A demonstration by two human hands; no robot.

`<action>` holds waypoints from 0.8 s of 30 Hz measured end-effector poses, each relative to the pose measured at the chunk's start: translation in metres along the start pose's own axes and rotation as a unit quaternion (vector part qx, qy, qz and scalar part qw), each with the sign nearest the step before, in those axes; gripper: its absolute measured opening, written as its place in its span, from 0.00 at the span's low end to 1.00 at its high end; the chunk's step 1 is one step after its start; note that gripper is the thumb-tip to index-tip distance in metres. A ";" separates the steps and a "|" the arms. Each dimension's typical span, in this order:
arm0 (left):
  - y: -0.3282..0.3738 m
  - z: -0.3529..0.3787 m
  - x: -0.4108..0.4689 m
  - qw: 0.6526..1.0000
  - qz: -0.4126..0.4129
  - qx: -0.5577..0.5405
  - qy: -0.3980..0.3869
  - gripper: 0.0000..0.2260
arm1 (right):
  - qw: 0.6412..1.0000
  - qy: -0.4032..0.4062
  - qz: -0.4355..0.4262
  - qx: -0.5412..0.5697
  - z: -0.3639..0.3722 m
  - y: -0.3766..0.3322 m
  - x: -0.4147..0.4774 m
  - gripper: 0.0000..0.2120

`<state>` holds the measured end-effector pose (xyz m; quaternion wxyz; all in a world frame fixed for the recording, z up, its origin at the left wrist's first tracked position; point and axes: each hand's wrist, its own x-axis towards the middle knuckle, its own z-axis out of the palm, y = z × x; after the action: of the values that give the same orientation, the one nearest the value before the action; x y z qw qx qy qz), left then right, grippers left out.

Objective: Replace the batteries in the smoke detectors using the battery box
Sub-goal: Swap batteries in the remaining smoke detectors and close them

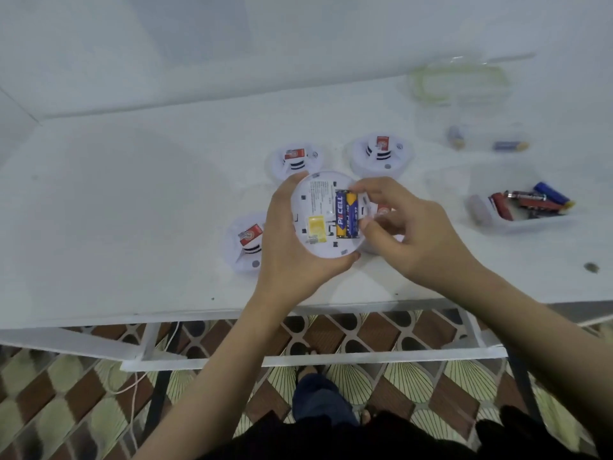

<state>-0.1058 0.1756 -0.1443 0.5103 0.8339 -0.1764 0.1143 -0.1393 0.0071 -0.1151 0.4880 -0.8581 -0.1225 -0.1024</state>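
Left hand [285, 247] grips the upturned smoke detector [318, 207] by its rim while right hand [408, 234] pinches the batteries [346, 214] in its bay, long axis toward the wearer, battery box [537, 224] to the detector's right

Likely a home room, plain table set up as a work spot.
White table [132, 210] on a white frame [298, 360] against a bare white wall [232, 44]; patterned floor [66, 393] with brown diamonds and cream shells, thin cable [132, 386] trailing across it.
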 end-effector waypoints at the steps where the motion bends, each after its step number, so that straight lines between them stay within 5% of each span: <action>1: 0.003 0.005 0.000 1.000 -0.002 -0.003 0.001 0.45 | 1.000 0.013 0.004 0.002 -0.003 0.002 -0.003 0.15; 12: 0.034 0.056 -0.002 0.999 0.021 -0.032 -0.032 0.44 | 0.991 0.120 0.050 -0.041 -0.035 0.009 -0.030 0.14; 24: 0.053 0.082 -0.014 0.996 0.055 -0.028 -0.062 0.44 | 0.987 0.110 0.087 -0.085 -0.068 0.012 -0.055 0.15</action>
<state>-0.1392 0.0832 -0.1439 0.5147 0.8138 -0.2561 0.0855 -0.1913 -0.0635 -0.1071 0.4310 -0.8873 0.0159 -0.1630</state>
